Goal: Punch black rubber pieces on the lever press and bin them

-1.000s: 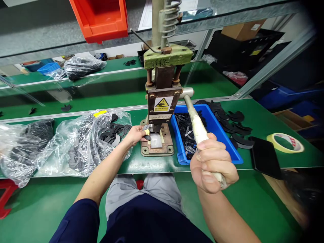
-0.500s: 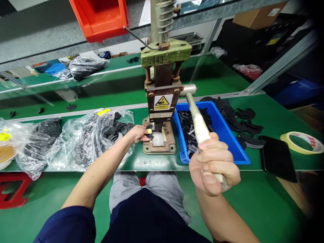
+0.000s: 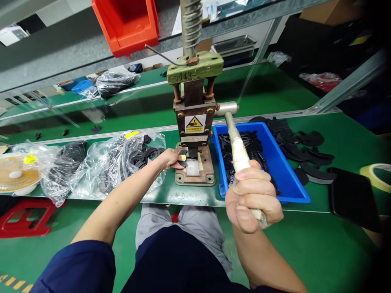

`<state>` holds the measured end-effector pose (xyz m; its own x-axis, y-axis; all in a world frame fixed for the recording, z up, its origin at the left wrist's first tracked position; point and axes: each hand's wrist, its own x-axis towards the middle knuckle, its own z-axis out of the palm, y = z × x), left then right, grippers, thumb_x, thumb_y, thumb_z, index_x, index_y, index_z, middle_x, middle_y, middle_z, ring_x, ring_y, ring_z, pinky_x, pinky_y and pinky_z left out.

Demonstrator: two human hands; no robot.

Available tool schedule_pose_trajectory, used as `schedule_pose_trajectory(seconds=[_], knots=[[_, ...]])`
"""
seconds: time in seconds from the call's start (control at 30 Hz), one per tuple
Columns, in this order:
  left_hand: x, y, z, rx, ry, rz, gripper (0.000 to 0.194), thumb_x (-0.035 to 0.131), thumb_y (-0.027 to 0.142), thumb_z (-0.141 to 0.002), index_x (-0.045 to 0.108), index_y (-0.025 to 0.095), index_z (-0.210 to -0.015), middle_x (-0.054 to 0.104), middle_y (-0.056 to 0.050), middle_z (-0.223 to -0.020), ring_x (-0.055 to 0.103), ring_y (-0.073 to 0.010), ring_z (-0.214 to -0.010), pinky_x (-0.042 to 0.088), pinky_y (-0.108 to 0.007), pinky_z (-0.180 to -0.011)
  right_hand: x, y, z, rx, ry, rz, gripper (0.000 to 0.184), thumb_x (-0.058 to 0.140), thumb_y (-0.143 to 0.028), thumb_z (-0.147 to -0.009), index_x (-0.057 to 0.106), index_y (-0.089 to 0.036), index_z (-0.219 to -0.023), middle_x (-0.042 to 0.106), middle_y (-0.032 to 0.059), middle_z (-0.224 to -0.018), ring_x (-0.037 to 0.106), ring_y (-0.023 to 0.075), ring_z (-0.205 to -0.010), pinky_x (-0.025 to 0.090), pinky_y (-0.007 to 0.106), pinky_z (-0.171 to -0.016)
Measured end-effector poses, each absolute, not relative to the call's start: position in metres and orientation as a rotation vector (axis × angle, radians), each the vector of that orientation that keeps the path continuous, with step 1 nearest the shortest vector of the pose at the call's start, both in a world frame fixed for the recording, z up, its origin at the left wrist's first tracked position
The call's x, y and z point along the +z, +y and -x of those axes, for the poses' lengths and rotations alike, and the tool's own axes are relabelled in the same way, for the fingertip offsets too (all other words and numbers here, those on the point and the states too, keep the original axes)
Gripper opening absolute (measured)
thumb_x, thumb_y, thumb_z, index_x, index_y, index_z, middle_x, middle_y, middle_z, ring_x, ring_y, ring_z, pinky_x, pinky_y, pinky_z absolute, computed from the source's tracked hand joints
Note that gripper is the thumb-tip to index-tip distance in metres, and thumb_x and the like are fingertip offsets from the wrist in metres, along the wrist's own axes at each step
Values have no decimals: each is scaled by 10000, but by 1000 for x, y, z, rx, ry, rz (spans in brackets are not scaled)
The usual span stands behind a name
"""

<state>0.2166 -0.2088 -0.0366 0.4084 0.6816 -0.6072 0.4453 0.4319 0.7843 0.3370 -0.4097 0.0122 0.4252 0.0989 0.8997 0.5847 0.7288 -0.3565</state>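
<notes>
In front of me stands a hand press (image 3: 194, 110) with a green top plate and a yellow warning sticker. My right hand (image 3: 255, 197) is wrapped around its lever (image 3: 240, 152), whose grip is bound in whitish tape. My left hand (image 3: 171, 159) pinches a small black part (image 3: 182, 163) at the left side of the press base (image 3: 195, 180), beneath the ram. A yellow piece (image 3: 182, 157) shows at the fingertips; whether it belongs to the part or to a finger I cannot tell.
Right of the press sits a blue bin (image 3: 291, 185) of small black pieces. Beyond it lie curved black parts (image 3: 311, 156), a black phone (image 3: 354, 197) and a tape roll (image 3: 377, 177). Clear plastic bags (image 3: 100, 167) of black parts lie left. An orange-red bin (image 3: 126, 28) hangs above.
The view has shifted a little, showing more on the left. Both hands keep their grips: the left on the part at the press, the right on the lever, with little visible lever movement.
</notes>
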Motion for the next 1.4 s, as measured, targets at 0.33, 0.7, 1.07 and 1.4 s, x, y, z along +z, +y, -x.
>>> schedule_pose_trajectory(seconds=[0.33,0.7,1.07,1.4], knots=[[-43,-219,-206,239,1200,-1187,172,703,225,-871,594,108,-809,638,-28,-548,669,-132,-511,578,-206,-551,8,-413,-342,-364,-1145,761,180,604,-274,-769,505,-223,-627,577,-33,-648,607,176,-744,488,508,-923],[-52,-156,-99,487,1683,-1899,131,653,209,-851,708,153,-956,746,-109,-968,707,-209,-903,531,-279,-817,14,-399,-335,-476,-1036,644,196,574,-243,-645,424,-205,-525,536,-29,-566,541,155,-597,514,468,-791],[-37,-119,-85,281,1613,-1908,151,745,31,-637,693,149,-716,661,-19,-663,651,-185,-765,468,-239,-722,14,-402,-335,-462,-1034,678,142,569,-225,-632,461,-219,-539,545,-27,-565,561,178,-610,507,487,-814],[-13,-159,-112,441,1141,-1339,190,729,115,-778,541,138,-794,642,-1,-679,574,-59,-497,478,-154,-494,13,-400,-334,-468,-1040,668,131,563,-202,-651,452,-210,-582,528,-23,-579,552,166,-636,504,476,-823]])
